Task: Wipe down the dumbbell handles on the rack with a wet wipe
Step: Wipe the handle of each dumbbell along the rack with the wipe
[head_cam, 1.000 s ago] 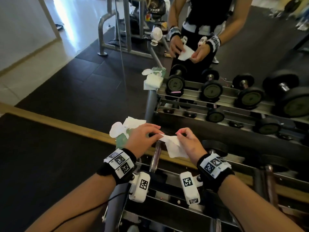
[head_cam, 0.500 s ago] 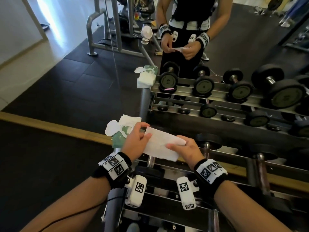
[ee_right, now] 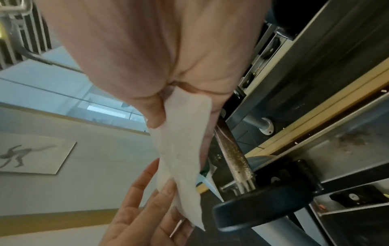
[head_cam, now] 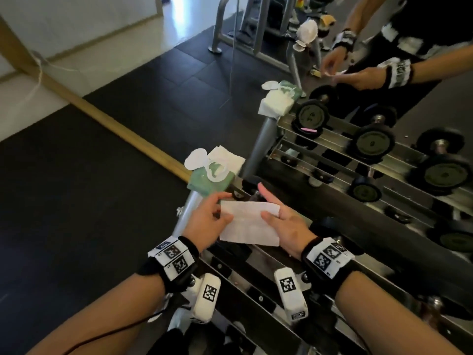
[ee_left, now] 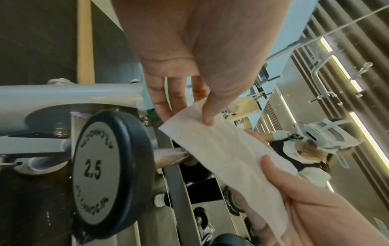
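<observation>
A white wet wipe [head_cam: 249, 222] is stretched flat between both hands above the rack's left end. My left hand [head_cam: 208, 221] pinches its left edge between thumb and fingers, as the left wrist view shows on the wipe [ee_left: 223, 149]. My right hand [head_cam: 284, 224] lies under the wipe's right side with its thumb pressed on top; the right wrist view shows that pinch on the wipe [ee_right: 181, 133]. Below the wipe lies a 2.5 dumbbell [ee_left: 109, 168] with a metal handle [ee_right: 233, 153] on the rack [head_cam: 256, 285].
A green wet-wipe pack [head_cam: 212, 175] with its lid open sits on the rack's left post. A wall mirror behind the rack reflects larger dumbbells [head_cam: 371, 142] and the person. Black rubber floor [head_cam: 76, 201] lies to the left.
The crumpled wipe has been pulled out into a flat sheet between the hands. The view has swung so the rack runs diagonally.
</observation>
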{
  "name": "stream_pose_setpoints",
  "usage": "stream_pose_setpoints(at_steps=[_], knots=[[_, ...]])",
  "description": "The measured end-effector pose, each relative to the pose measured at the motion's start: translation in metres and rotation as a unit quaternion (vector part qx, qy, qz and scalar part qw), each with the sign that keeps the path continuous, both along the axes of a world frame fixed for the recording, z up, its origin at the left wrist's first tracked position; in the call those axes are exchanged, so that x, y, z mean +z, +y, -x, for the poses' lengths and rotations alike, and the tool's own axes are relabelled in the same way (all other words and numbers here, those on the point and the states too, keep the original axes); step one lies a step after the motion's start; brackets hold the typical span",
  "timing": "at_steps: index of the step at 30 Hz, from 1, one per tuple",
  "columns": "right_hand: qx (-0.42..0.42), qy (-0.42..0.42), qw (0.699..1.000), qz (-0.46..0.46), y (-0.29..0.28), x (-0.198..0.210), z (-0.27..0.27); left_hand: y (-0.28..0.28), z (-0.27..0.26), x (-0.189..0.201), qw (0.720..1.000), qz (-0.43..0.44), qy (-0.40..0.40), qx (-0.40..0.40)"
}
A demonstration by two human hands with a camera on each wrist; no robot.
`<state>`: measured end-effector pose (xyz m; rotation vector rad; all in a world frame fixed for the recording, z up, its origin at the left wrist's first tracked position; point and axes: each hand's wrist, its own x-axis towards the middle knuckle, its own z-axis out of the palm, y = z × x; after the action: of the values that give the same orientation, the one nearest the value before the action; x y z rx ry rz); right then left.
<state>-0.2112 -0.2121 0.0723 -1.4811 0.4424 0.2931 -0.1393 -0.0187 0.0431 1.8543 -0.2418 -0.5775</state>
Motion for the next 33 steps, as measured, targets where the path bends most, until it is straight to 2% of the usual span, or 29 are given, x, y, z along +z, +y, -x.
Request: stream_pose_setpoints(at_steps=[3, 7, 9, 11, 13, 16, 18, 20, 21, 22, 23, 24, 25, 26, 27, 28, 30, 33], knots=[[0.034, 0.030, 0.998, -0.048, -0.009, -0.002, -0.003, 0.001, 0.012, -0.011, 0.999, -0.010, -0.002, 0.048], [0.022, 0.057, 0.998, -0.030, -0.018, 0.000, -0.012, 0.012, 0.024, -0.024, 0.993, -0.008, -0.003, 0.116], [0.030, 0.043, 0.999, 0.016, -0.025, 0.004, -0.022, 0.015, 0.026, -0.029, 0.990, -0.014, -0.009, 0.137], [0.059, -0.008, 0.992, 0.111, -0.034, 0.005, -0.035, 0.017, 0.025, -0.034, 0.988, -0.026, -0.013, 0.151], [0.076, -0.075, 0.967, 0.231, -0.036, 0.011, -0.049, 0.018, 0.024, -0.038, 0.987, -0.042, -0.028, 0.150], [0.123, -0.133, 0.934, 0.308, -0.033, 0.011, -0.061, 0.017, 0.022, -0.043, 0.988, -0.056, -0.029, 0.141], [0.217, -0.099, 0.904, 0.355, -0.024, 0.005, -0.063, 0.016, 0.023, -0.046, 0.989, -0.070, -0.014, 0.129], [0.297, -0.088, 0.859, 0.409, -0.015, -0.011, -0.065, 0.015, 0.024, -0.048, 0.990, -0.080, -0.001, 0.113], [0.303, -0.072, 0.862, 0.399, -0.008, -0.017, -0.063, 0.014, 0.024, -0.048, 0.991, -0.079, 0.003, 0.110], [0.272, -0.063, 0.887, 0.367, -0.003, -0.028, -0.063, 0.013, 0.024, -0.048, 0.991, -0.077, 0.007, 0.110], [0.258, -0.047, 0.892, 0.369, 0.002, -0.037, -0.062, 0.012, 0.024, -0.048, 0.991, -0.075, 0.012, 0.111], [0.265, -0.047, 0.878, 0.395, 0.004, -0.043, -0.061, 0.012, 0.024, -0.047, 0.991, -0.074, 0.017, 0.110], [0.306, -0.065, 0.847, 0.429, 0.002, -0.043, -0.058, 0.013, 0.023, -0.047, 0.991, -0.076, 0.020, 0.107], [0.343, -0.064, 0.829, 0.437, 0.002, -0.047, -0.056, 0.014, 0.023, -0.047, 0.991, -0.081, 0.023, 0.103], [0.380, -0.078, 0.788, 0.478, -0.002, -0.052, -0.057, 0.015, 0.022, -0.047, 0.991, -0.089, 0.024, 0.096], [0.398, -0.075, 0.770, 0.494, -0.004, -0.053, -0.058, 0.015, 0.022, -0.046, 0.991, -0.099, 0.026, 0.089], [0.403, -0.077, 0.767, 0.493, -0.008, -0.061, -0.060, 0.018, 0.021, -0.046, 0.990, -0.116, 0.030, 0.073], [0.448, -0.083, 0.720, 0.523, -0.009, -0.067, -0.063, 0.019, 0.022, -0.045, 0.990, -0.129, 0.034, 0.054]])
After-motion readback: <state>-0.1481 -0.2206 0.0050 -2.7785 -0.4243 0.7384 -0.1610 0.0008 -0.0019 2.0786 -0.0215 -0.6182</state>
